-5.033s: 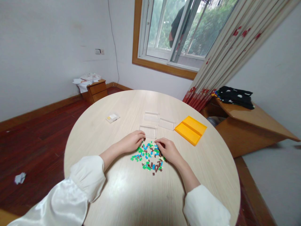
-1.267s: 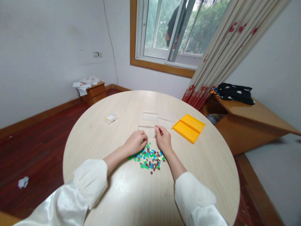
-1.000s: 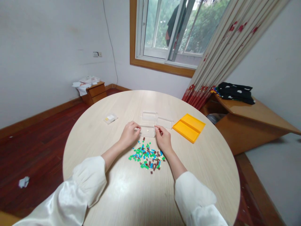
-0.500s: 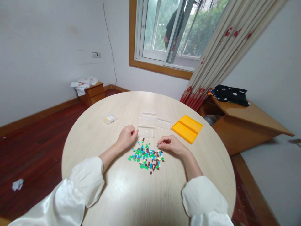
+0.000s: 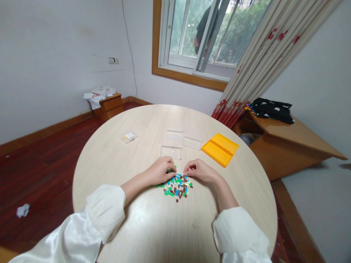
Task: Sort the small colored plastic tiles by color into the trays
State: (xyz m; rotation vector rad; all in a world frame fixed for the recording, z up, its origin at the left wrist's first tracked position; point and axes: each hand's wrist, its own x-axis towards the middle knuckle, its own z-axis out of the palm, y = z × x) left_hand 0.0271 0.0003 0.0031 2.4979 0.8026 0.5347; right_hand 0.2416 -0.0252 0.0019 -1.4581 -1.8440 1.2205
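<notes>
A loose pile of small green, blue, brown and cream bricks (image 5: 178, 187) lies at the middle of the round table (image 5: 153, 226). My left hand (image 5: 163, 170) reaches over the pile's upper left part, its fingers curved down onto the bricks and covering some of them. At the pile's upper right edge is my right hand (image 5: 199, 170), thumb and fingertips pinched together; anything between them is too small to make out. Just beyond the hands sits a clear tray (image 5: 170, 152) with a few tiny pale pieces in it.
Two more clear trays (image 5: 174, 134) (image 5: 192, 143) lie farther back. An open yellow case (image 5: 220, 149) is on the right, and a small clear packet (image 5: 129, 137) on the left. A person (image 5: 204, 29) shows beyond the window.
My left hand has moved right and toward me, from beside the clear tray onto the bricks. My right hand has barely moved. The view has shifted slightly.
</notes>
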